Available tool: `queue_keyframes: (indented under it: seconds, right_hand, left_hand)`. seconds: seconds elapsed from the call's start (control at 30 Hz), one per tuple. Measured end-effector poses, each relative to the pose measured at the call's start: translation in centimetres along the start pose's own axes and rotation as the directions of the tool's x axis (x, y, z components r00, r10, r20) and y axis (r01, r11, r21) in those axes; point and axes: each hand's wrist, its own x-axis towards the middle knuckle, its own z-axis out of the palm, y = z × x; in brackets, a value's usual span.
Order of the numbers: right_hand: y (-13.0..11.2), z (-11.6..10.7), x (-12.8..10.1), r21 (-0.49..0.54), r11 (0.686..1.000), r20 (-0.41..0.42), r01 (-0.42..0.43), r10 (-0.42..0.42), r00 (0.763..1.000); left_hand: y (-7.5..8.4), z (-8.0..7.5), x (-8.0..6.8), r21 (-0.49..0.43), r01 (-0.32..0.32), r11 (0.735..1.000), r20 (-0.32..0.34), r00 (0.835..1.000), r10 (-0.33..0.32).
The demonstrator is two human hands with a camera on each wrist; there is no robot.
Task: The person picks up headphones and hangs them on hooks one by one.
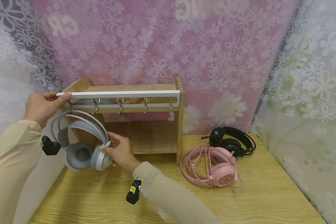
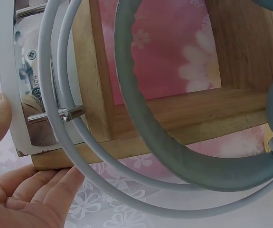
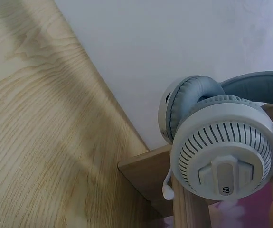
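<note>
At the rack's left end: headband over the first hook [image 2: 70, 113].
Left hand [image 1: 43, 105]: pinching the rail [image 1: 117, 93] end.
Right hand [image 1: 122, 151]: fingers curled around the grey headset [image 1: 81, 146], earcups hanging straight down.

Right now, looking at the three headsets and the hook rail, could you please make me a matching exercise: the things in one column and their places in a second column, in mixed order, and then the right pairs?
Things:
1. grey headset
2. pink headset
3. black headset
4. left hand

Places:
A. lying on the table, nearest the right curtain
B. holding the left end of the white hook rail
C. hanging from the leftmost hook, right hand on its ear cup
D. lying on the table just right of the wooden shelf, cable coiled around it

Pairs: 1-C, 2-D, 3-A, 4-B
</note>
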Motion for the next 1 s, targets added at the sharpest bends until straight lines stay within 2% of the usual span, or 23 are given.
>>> queue_keyframes:
  seconds: [0.3,0.47,0.7,1.0]
  right_hand:
    - [0.7,-0.4,0.4,0.074,0.997,-0.096,-0.039,0.046,0.994]
    - [0.8,-0.9,0.3,0.119,0.99,-0.079,-0.08,0.09,0.993]
    - [1.2,-0.9,0.3,0.079,0.987,-0.052,-0.143,0.148,0.988]
    - [1.6,-1.1,0.0,0.077,0.985,-0.019,-0.154,0.156,0.988]
  left_hand:
    - [0.1,0.0,-0.1,-0.03,0.011,0.999,0.005,1.0,-0.01]
    - [0.2,0.0,0.0,-0.023,-0.001,1.0,-0.003,1.0,0.001]
    - [0.3,0.2,-0.1,-0.014,-0.004,1.0,-0.007,1.0,0.004]
    - [0.3,0.3,-0.2,-0.039,0.017,0.999,0.002,1.0,-0.017]
